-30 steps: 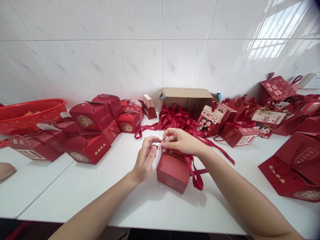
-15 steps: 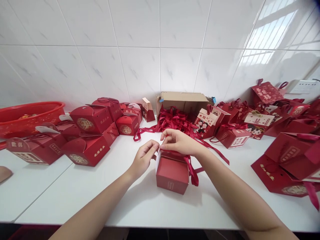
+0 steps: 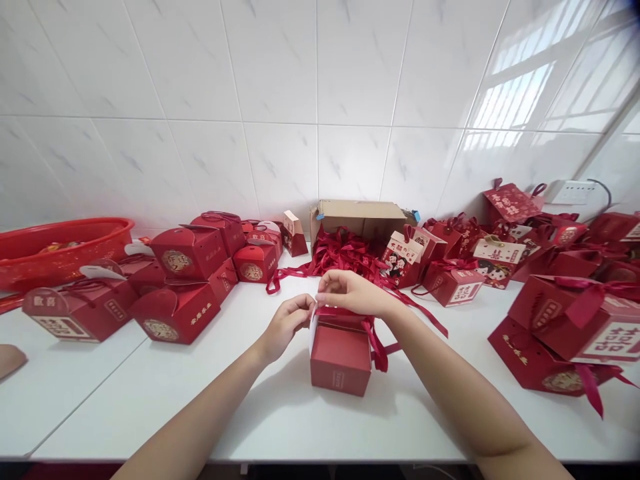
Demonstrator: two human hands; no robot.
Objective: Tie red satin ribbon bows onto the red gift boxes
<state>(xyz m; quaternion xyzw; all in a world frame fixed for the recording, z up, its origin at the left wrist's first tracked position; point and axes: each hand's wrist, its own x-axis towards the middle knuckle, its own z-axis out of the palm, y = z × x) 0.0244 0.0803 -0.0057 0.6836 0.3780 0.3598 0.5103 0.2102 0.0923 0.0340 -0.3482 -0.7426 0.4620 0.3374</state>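
A small red gift box (image 3: 341, 360) stands upright on the table in front of me, its white-lined flap raised on the left side. My left hand (image 3: 289, 325) is closed at the top of that flap, thumb and fingers pinching its edge. From above the box, my right hand (image 3: 351, 292) reaches across with its fingertips pinched together at the same corner, touching the left fingertips. What lies between the right fingertips is too small to make out. A dark red ribbon (image 3: 379, 348) hangs from the box's right side onto the table.
Behind the box, an open cardboard carton (image 3: 361, 209) spills a heap of red ribbons (image 3: 345, 250). Red gift boxes (image 3: 175, 313) are stacked at left, beside a red plastic basin (image 3: 65, 261). More boxes with ribbons (image 3: 555, 357) crowd the right. A tiled wall closes the back.
The camera view has tilted up and shifted slightly. Both hands stay pinched together at the box's left flap, with only small finger movement. The box has hardly moved.
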